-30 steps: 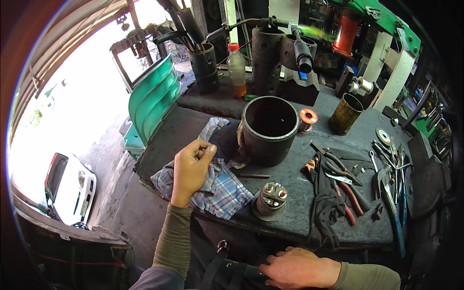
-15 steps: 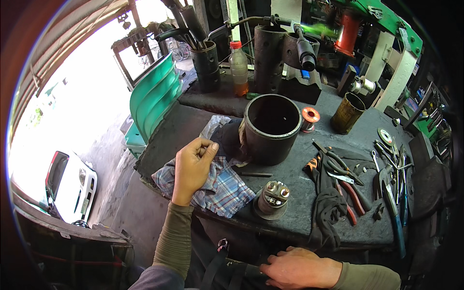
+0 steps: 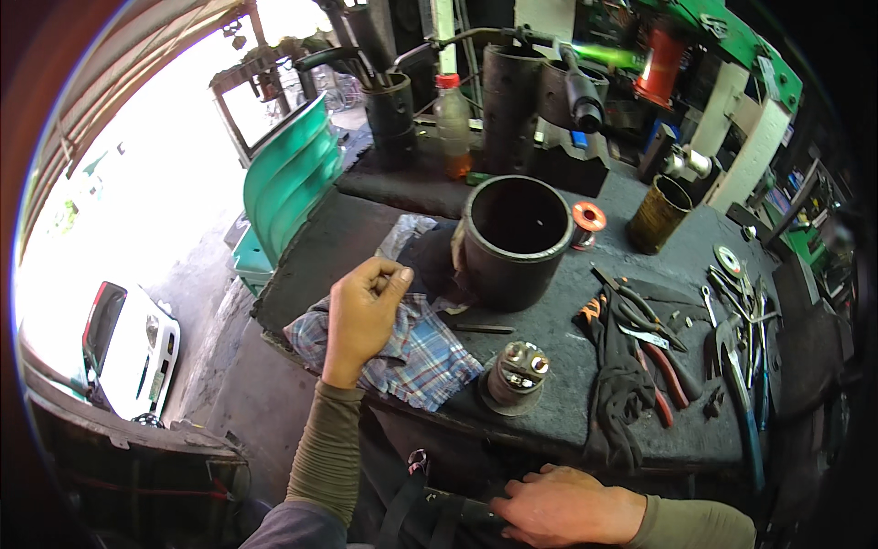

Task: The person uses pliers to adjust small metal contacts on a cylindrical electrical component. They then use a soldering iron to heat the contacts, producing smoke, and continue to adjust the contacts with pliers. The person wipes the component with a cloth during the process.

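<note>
My left hand (image 3: 363,311) is raised over a blue plaid cloth (image 3: 430,361), thumb and fingers pinched together; whatever lies between them is too small to make out. Low in front of the bench my right hand (image 3: 569,505) rests on dark cloth at my lap, fingers loosely apart and holding nothing visible. Between the hands, near the bench's front edge, stands a round metal part with studs and terminals on top (image 3: 515,377). Behind it lies a thin dark rod (image 3: 483,328). A wide dark metal cylinder (image 3: 512,274), open at the top, stands beyond, against dark cloth.
To the right lie pliers (image 3: 651,316), red-handled cutters (image 3: 668,375), a dark rag (image 3: 617,412) and several wrenches. Further back are a solder wire spool (image 3: 587,220), a rusty can (image 3: 660,215), a red-capped bottle (image 3: 452,128) and tool-filled tubes. A white car (image 3: 131,352) stands outside, left.
</note>
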{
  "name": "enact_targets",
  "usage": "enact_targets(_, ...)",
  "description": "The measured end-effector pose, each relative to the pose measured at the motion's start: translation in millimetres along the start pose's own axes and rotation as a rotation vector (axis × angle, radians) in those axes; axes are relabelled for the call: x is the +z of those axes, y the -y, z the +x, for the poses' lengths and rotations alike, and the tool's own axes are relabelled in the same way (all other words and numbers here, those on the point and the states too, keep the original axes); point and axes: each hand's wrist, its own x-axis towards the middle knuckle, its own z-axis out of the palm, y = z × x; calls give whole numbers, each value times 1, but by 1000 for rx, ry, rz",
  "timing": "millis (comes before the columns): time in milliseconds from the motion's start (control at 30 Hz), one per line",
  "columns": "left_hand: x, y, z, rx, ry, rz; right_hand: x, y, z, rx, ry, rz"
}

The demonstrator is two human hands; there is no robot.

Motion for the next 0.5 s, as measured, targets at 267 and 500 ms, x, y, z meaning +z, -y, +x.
enact_targets(267, -3, 17, 2, -29, 23, -31, 12, -17, 12, -44, 107, 2)
enact_targets(500, -1, 18, 4, 6, 45, -59, 17, -18, 5, -39, -10, 51)
